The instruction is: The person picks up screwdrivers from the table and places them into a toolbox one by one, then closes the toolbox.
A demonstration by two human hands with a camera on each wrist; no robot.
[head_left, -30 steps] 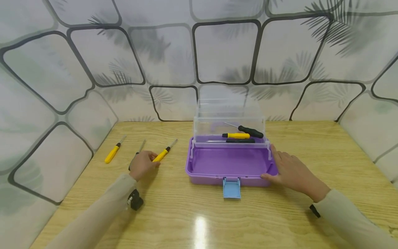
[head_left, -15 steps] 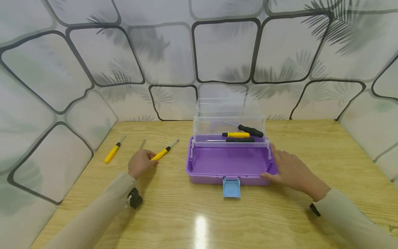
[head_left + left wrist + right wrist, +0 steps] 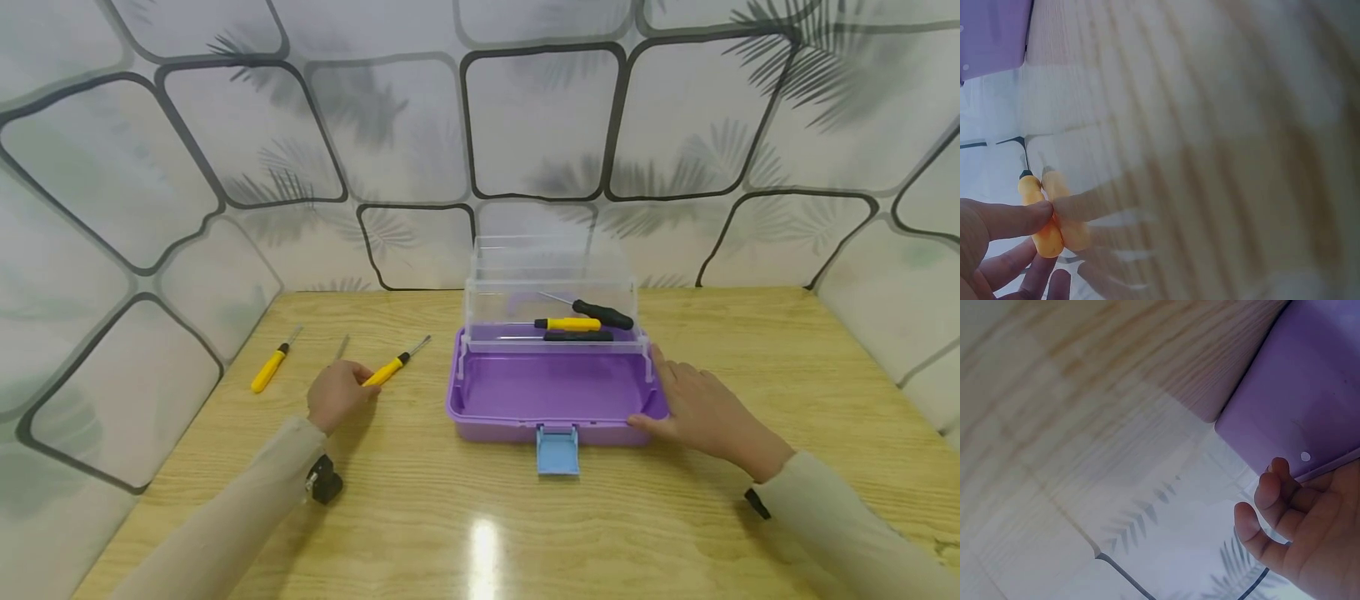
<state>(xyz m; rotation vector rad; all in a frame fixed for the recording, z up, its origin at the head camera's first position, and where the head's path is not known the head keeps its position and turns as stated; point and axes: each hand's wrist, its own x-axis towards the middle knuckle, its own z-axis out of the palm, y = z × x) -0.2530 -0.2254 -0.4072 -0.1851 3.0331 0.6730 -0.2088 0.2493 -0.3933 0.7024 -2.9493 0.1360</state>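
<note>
My left hand (image 3: 337,396) pinches the handle of a yellow screwdriver (image 3: 386,372) low over the table, its tip pointing away to the right. In the left wrist view, thumb and fingers close on the yellow handle (image 3: 1049,239). Just behind this hand lies another screwdriver (image 3: 342,347); only its shaft shows, the handle being hidden. My right hand (image 3: 705,408) rests against the right end of an open purple toolbox (image 3: 495,433), thumb at the front rim, fingers spread along the side. The right wrist view shows loosely bent fingers (image 3: 1269,494) beside the purple wall (image 3: 1297,406).
Farther left lies a second yellow screwdriver (image 3: 270,368). The toolbox's clear lid (image 3: 551,258) stands raised at the back; a clear tray under it holds a yellow screwdriver (image 3: 573,324) and two black-handled ones (image 3: 602,314). A blue latch (image 3: 557,452) hangs in front.
My left hand has shifted slightly left, covering the neighbouring screwdriver's dark handle. The pinched screwdriver's tip has moved a little to the right. My right hand keeps its place on the toolbox.
</note>
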